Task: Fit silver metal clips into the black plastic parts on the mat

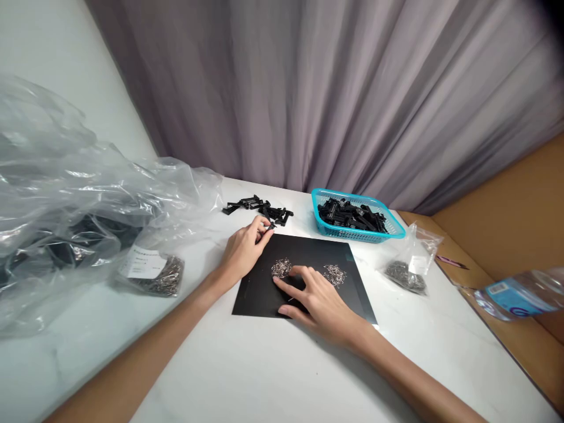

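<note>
My left hand is closed at the back left edge of a black mat, with a small black plastic part pinched at its fingertips. Just beyond it lies a loose heap of black plastic parts. Over the mat, my right hand has its fingers spread, the index fingertip at the near edge of a pile of small metal pins. Nothing shows between its thumb and fingers. To the right of that hand sits a second pile of small metal pins.
A blue basket full of black parts stands at the back right. Bags of metal pieces lie left and right. Clear plastic sheeting covers the far left. A bottle lies near a cardboard box at the right.
</note>
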{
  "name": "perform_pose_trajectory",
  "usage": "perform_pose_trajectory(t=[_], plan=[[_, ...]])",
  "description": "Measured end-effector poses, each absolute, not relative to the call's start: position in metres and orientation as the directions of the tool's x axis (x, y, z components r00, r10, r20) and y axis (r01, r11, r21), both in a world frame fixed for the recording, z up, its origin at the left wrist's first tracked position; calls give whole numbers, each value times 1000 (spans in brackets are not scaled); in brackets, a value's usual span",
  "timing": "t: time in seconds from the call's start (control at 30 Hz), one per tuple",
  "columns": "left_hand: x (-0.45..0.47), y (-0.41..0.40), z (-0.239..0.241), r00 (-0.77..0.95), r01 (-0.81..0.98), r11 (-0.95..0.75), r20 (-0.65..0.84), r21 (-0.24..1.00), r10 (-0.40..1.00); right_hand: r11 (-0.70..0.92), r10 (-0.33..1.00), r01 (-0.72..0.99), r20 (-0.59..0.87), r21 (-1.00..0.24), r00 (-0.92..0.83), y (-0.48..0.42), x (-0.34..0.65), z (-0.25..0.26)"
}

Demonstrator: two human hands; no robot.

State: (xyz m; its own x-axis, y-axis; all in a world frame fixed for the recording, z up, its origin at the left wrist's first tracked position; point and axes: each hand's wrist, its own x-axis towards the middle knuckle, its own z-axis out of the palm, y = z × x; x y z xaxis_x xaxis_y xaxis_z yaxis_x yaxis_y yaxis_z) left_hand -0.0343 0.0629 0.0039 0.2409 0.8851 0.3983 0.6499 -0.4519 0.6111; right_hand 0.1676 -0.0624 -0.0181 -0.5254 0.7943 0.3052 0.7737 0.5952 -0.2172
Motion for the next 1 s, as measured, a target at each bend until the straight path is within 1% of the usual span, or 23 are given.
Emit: perform_pose_trajectory(t=[0.13, 0.23, 0.33, 0.47, 0.57, 0.7, 0.8, 0.9, 1.0], plan=[[-35, 64, 1, 235, 616, -448, 391, 648, 890, 639, 765, 710, 335, -295, -550, -66, 166, -20], [-35, 66, -2, 229, 563, -434, 372, 703, 900, 646, 759, 694, 367, -319, -538, -67, 167, -22], [-33, 66, -3, 250, 481, -420, 339, 770, 907, 635, 765, 718, 358, -286, -535, -69, 168, -23], [-29, 61, -2, 320, 374, -397, 285, 838, 903, 644, 758, 739, 303, -198, -578, -72, 166, -22], [-24, 55, 0, 361, 238, -348, 250, 907, 898, 651, 740, 736, 366, -184, -564, -70, 165, -23], [-17, 48, 4, 387, 99, -265, 208, 959, 898, 626, 739, 731, 505, -271, -446, -61, 169, -27], [-14, 42, 10, 398, 17, -166, 146, 986, 906, 585, 764, 704, 564, -403, -313, -56, 176, -28], [-13, 38, 13, 413, -37, -106, 112, 994, 904, 527, 822, 619, 535, -582, -197, -55, 181, -23], [-12, 36, 15, 451, -69, -58, 83, 996, 889, 451, 878, 575, 453, -683, -151, -54, 185, -17]])
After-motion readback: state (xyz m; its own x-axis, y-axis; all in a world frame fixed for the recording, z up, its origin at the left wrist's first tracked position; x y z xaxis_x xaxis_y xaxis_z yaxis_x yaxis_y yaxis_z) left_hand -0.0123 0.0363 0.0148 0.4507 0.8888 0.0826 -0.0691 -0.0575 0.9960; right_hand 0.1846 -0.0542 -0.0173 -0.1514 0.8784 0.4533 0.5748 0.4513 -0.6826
